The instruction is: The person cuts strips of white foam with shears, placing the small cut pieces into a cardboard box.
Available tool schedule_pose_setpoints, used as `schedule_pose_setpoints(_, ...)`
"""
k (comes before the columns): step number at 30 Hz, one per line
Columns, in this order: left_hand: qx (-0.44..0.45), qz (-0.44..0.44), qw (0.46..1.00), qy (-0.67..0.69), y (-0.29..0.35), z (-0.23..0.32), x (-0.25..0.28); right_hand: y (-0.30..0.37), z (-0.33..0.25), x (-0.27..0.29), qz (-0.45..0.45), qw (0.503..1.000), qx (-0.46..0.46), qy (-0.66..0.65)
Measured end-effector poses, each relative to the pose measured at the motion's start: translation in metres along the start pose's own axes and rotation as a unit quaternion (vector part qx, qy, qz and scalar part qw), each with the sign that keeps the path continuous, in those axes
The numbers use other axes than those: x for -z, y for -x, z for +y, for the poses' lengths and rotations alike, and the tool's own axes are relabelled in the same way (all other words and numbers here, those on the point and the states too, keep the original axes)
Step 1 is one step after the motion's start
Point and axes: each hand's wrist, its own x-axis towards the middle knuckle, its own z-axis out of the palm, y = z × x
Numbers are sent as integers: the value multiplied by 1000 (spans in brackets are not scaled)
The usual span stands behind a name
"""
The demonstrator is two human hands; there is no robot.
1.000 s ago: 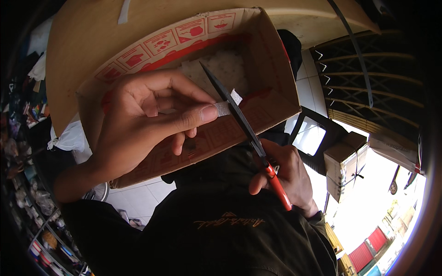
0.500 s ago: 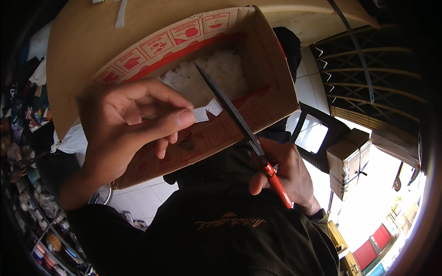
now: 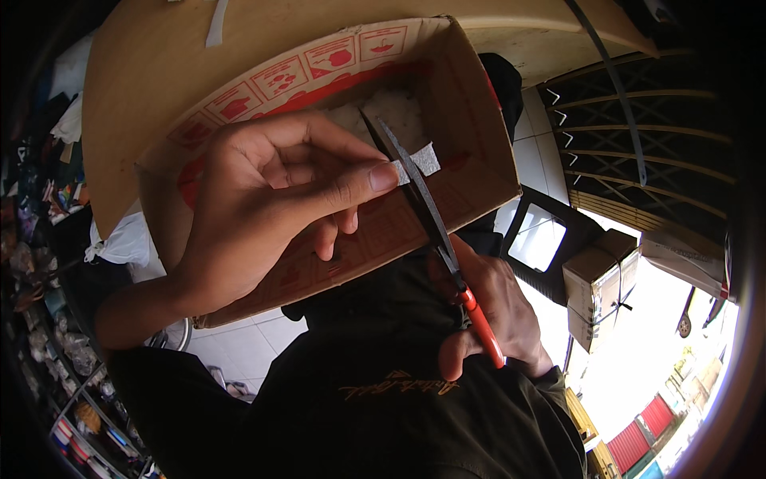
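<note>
Thumb and forefinger of my left hand [image 3: 255, 207] pinch the end of a small silvery-white strip [image 3: 429, 160], held above an open cardboard box [image 3: 483, 136]. My right hand [image 3: 511, 307] is wrapped round the red handles of a pair of scissors [image 3: 432, 217]. The dark blades point up and away, parted slightly at the tips, and cross the strip just beyond my left fingertips. Part of the strip shows on either side of the blades. Inside the box lies a heap of small white pieces [image 3: 399, 112], partly hidden by my left hand.
Behind the box stretches a tan tabletop [image 3: 144, 72] with a thin pale strip [image 3: 215, 24] on it. A tied carton [image 3: 598, 279] stands at the right near a dark folding gate [image 3: 662, 120]. A white plastic bag [image 3: 124, 239] and cluttered shelves [image 3: 72, 359] are at the left.
My left hand has moved right, bringing the strip from beside the scissors to between their blades. The blades have opened, and the right thumb has shifted slightly down.
</note>
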Motion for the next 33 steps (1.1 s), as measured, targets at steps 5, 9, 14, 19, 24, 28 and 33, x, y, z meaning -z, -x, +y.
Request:
schedule_pose_setpoints(5, 45, -15, 999, -6, 2, 0, -4, 0, -1, -1, -9, 1000, -15, 13)
schedule_pose_setpoints(9, 34, -18, 999, 10, 1, -3, -5, 1, -2, -1, 0, 1000, -31, -4)
schedule_pose_setpoints(14, 24, -22, 999, -10, 1, -3, -5, 3, -1, -6, 35, 994, -80, -67)
schedule_pose_setpoints(19, 36, -14, 999, -14, 4, 0, 0, 3, 1, -3, 24, 997, -66, -44)
schedule_pose_setpoints(24, 17, -5, 995, -94, 4, 2, 19, 4, 11, -5, 12, 995, -39, -90)
schedule_pose_setpoints(28, -15, 29, 972, -231, -9, 1, 49, 5, 17, -7, 14, 989, -59, -136)
schedule_pose_setpoints(33, -132, 102, 930, -329, -23, 33, 88, 9, 4, -12, 96, 986, -70, -116)
